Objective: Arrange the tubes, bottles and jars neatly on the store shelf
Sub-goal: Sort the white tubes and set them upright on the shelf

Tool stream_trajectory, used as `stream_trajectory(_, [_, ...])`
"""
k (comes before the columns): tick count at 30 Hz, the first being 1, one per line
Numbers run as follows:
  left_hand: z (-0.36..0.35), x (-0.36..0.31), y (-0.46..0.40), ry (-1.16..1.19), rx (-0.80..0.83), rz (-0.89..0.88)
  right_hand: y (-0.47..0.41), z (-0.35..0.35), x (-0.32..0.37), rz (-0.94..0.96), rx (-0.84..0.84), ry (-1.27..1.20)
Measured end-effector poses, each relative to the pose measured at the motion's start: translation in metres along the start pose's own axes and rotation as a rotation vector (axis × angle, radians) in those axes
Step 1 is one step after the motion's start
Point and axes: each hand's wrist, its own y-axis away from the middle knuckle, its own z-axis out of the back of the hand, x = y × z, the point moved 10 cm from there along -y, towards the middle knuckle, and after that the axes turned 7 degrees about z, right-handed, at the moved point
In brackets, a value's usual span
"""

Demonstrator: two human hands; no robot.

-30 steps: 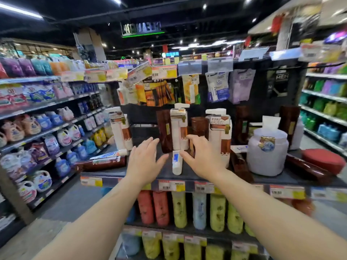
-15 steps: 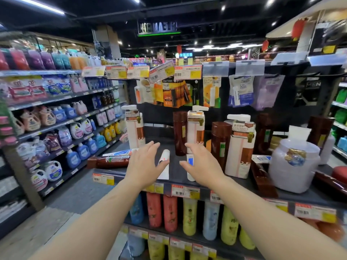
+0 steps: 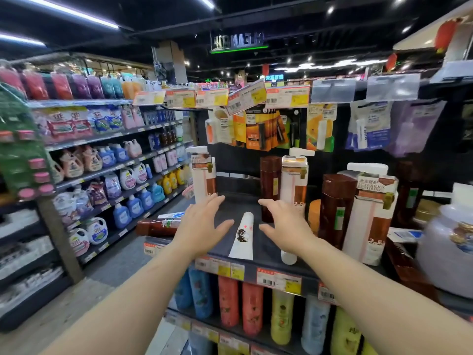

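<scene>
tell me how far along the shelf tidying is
Done: several pump bottles and brown bottles stand upright. In hand: nothing; the left hand and right hand hover open beside a white tube lying flat. Left: that tube and a brown bottle on its side.

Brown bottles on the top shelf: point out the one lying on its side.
It is the brown bottle at the shelf's left edge, left of the left hand. It lies flat, while the other brown bottles stand upright.

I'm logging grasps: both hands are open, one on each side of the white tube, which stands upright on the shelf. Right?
Not quite. The head view shows the white tube lying flat on the shelf, not upright. Left hand and right hand are open, flanking it.
</scene>
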Motion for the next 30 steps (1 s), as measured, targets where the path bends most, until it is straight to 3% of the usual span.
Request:
stream_trajectory(9, [0.003,0.056,-0.045,0.002,0.07,-0.144,-0.056,-0.055,0.037,-0.018,0.071,-0.034])
stream_trajectory(19, [0.0,0.144,-0.084,-0.013,0.24,-0.264,-0.096,-0.148,0.093,-0.07,0.301,0.04])
stream_trajectory(30, [-0.014,0.157,-0.089,0.032,0.329,-0.284,-0.107,-0.179,0.095,-0.063,0.417,0.108])
